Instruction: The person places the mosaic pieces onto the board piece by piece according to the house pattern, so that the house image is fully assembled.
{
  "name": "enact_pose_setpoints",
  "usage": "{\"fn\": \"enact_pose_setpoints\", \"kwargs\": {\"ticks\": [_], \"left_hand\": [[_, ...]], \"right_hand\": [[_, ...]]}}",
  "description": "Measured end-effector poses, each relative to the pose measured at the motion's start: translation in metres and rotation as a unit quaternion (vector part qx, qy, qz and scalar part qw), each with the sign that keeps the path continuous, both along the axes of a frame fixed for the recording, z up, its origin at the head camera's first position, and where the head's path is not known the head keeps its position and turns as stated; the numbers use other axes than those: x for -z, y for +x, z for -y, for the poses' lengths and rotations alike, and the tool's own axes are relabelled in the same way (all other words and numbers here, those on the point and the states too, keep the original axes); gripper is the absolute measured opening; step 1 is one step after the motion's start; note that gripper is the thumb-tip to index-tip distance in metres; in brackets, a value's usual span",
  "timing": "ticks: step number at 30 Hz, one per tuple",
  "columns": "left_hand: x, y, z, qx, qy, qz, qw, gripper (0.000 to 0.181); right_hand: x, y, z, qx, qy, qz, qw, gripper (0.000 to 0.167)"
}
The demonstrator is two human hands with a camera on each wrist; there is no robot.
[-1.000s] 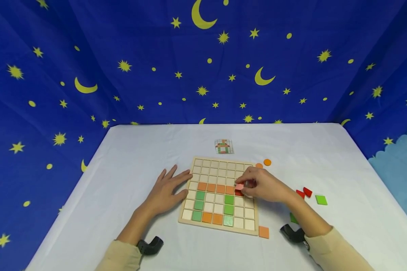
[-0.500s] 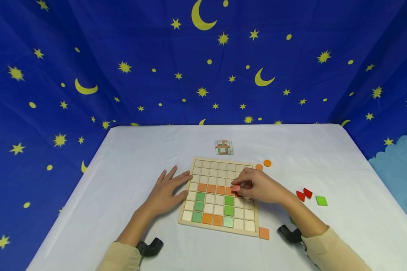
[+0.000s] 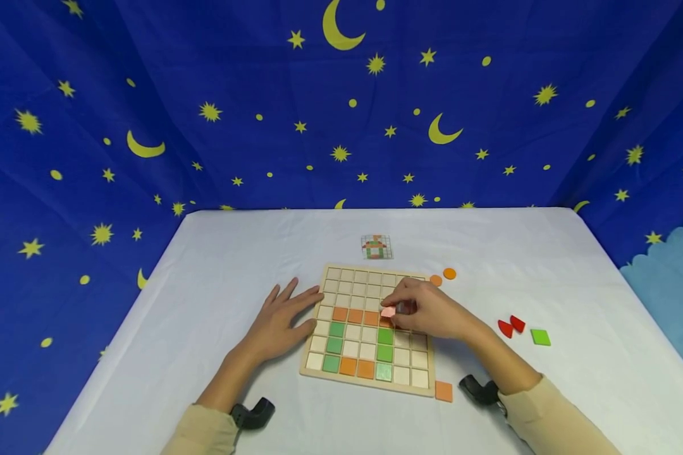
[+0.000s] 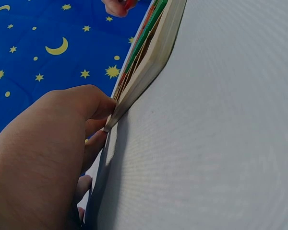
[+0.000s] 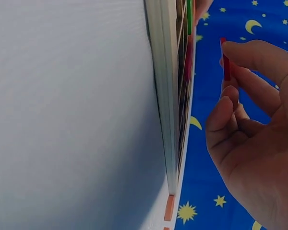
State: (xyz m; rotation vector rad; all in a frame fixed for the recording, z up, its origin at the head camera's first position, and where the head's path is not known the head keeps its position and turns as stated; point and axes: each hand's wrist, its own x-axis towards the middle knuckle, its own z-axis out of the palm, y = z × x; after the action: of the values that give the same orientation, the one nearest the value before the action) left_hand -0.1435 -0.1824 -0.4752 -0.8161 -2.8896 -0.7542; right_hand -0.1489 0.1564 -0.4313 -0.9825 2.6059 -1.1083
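Observation:
A wooden grid board (image 3: 367, 387) lies on the table, with rows of orange and green square tiles in some of its cells. My left hand (image 3: 277, 321) is spread flat beside it, thumb and fingertips touching its left edge. Above the right part of the board, my right hand (image 3: 435, 309) pinches a thin red tile (image 5: 225, 60) between thumb and fingers. In the head view this tile looks pinkish from glare, and the hand covers the cells under it. The right wrist view shows the tile apart from the board, seen edge-on.
A small pattern card (image 3: 377, 247) lies behind the board. Two orange discs (image 3: 449, 273) are near its far right corner, and an orange square tile (image 3: 444, 391) by its near right corner. Two red pieces (image 3: 505, 328) and a green square tile (image 3: 541, 337) lie farther right.
My right hand has shifted a little to the left over the board, carrying the red tile with it. My left hand stays where it was.

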Motion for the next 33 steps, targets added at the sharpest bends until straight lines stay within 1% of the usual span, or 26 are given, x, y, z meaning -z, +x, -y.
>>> {"fn": "enact_pose_setpoints", "kwargs": {"ticks": [7,18,26,33], "left_hand": [[0.000,-0.001,0.000,0.000,-0.001,0.001,1.0000,0.049],[0.002,-0.001,0.000,0.000,-0.002,0.001,1.0000,0.049],[0.002,0.000,0.000,0.001,-0.002,0.004,1.0000,0.049],[0.003,-0.001,0.000,0.002,-0.002,0.003,1.0000,0.049]], "right_hand": [[0.001,-0.002,0.004,-0.010,-0.003,-0.007,0.9999,0.025],[-0.001,-0.004,0.012,-0.013,0.012,-0.010,0.9998,0.024],[0.002,-0.005,0.017,-0.013,0.023,-0.009,0.9996,0.024],[0.003,-0.008,0.021,-0.015,0.025,-0.005,0.9996,0.026]]}}
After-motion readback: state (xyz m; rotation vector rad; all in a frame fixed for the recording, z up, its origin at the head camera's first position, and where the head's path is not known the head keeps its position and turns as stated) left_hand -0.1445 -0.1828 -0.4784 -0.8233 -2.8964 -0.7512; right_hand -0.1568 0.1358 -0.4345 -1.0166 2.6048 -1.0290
